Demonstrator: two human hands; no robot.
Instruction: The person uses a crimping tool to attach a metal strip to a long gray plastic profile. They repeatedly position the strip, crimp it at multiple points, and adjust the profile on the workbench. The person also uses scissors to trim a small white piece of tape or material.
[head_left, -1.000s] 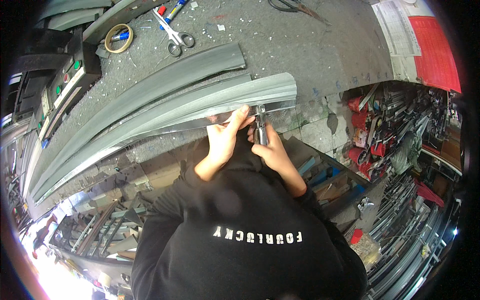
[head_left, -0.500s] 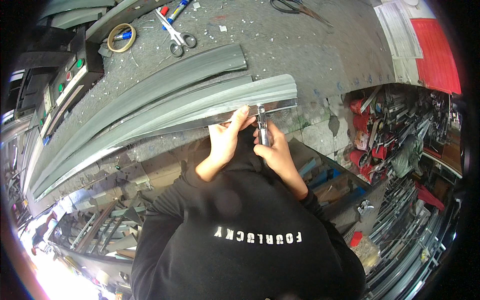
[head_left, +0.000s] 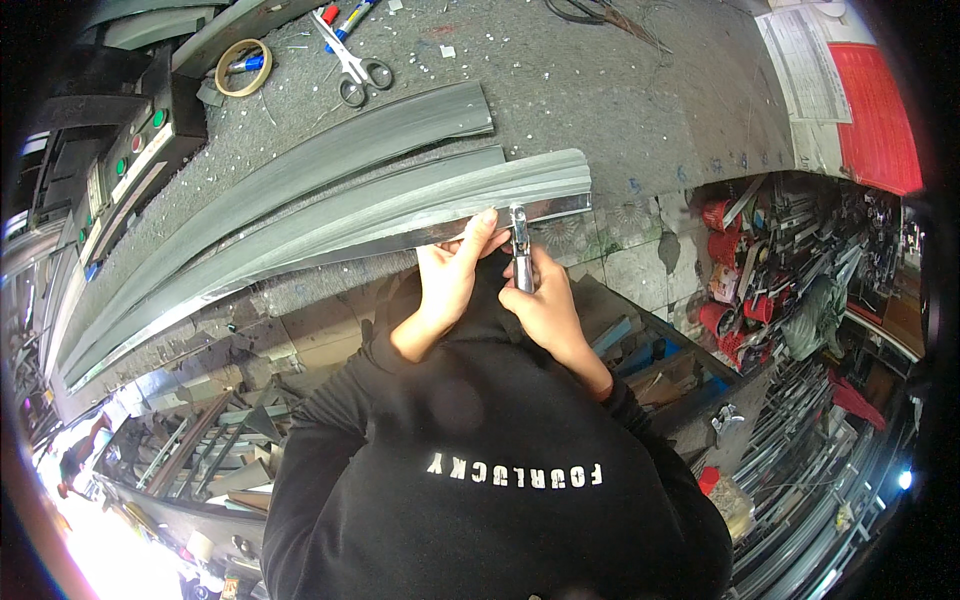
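Observation:
A long, ridged grey strip (head_left: 400, 218) with a dark, shiny lower edge lies along the bench's near side. My left hand (head_left: 450, 278) pinches that edge, thumb on top and fingers underneath. Just right of it, my right hand (head_left: 548, 305) is wrapped round a silver plier-like tool (head_left: 522, 262). The tool's head meets the strip's dark edge, short of the right end; I cannot tell how far its jaws are closed. Behind the held strip lie another grey strip (head_left: 400, 130) and a narrower one (head_left: 455, 163).
White-bladed scissors (head_left: 355, 75), a tape roll (head_left: 243, 68) and a blue marker (head_left: 350, 22) lie on the far left of the bench (head_left: 600, 95). Dark shears (head_left: 590, 14) sit farther back. Red containers (head_left: 715, 245) and many metal profiles (head_left: 810, 480) fill the right side.
My right hand and the plier-like tool have shifted slightly left along the edge. The held strip has also slid a little left. My left hand keeps its grip in nearly the same place.

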